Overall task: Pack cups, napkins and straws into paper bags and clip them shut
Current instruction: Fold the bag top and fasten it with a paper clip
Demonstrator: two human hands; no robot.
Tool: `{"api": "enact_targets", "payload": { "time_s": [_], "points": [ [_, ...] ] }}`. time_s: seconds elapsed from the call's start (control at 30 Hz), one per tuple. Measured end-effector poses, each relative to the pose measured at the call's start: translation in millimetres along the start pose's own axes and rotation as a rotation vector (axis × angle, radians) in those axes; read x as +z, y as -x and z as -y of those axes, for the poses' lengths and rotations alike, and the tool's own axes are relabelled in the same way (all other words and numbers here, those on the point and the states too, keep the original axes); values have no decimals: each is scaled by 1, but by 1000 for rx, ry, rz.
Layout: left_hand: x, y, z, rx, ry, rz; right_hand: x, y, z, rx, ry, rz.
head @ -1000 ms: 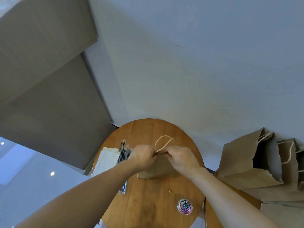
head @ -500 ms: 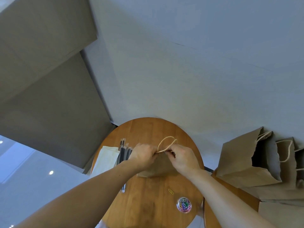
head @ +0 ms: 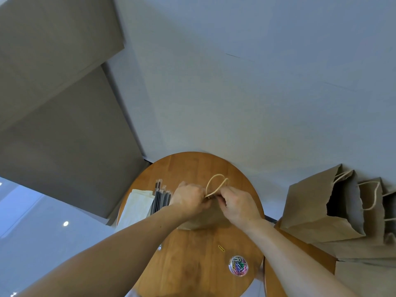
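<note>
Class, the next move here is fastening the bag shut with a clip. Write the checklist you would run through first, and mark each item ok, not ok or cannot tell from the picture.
1. Bag top pinched together: left hand and right hand both grip the top of the paper bag. Ok.
2. Handles out of the way: they loop up above the hands. Ok.
3. Clip within reach: a yellow paper clip lies loose on the table near the bag. Ok.
4. Spare clips: tub of coloured clips sits nearby. Ok.
5. Cup, napkin and straw inside: the bag hides its contents. Cannot tell.
6. Clip already on: fingers cover the spot. Cannot tell.
</note>
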State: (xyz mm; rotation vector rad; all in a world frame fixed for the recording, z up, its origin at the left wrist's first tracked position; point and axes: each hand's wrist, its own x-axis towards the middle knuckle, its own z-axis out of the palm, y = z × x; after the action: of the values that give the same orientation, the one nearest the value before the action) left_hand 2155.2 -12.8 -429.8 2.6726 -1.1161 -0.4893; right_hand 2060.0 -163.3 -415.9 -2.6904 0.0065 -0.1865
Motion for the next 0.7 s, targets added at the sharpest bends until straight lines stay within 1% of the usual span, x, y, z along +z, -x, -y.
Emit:
{"api": "enact_targets", "payload": {
  "time_s": [0.1, 0.3, 0.5, 0.57, 0.7],
  "points": [
    [5, -3, -1, 4, 3, -58, -1, 0, -1, -8, 19, -2],
    [8, -5, 4, 77, 27, -50, 0, -1, -3, -45, 37, -12],
    [9, -6, 4, 59, 70, -61, 3, -2, -6, -77, 93, 37],
    [8, -5, 4, 57, 84, -64, 3, -3, -8, -72, 94, 77],
    [8, -5, 5, 61, 92, -61, 4, -4, -13, -81, 88, 94]
  ]
}}
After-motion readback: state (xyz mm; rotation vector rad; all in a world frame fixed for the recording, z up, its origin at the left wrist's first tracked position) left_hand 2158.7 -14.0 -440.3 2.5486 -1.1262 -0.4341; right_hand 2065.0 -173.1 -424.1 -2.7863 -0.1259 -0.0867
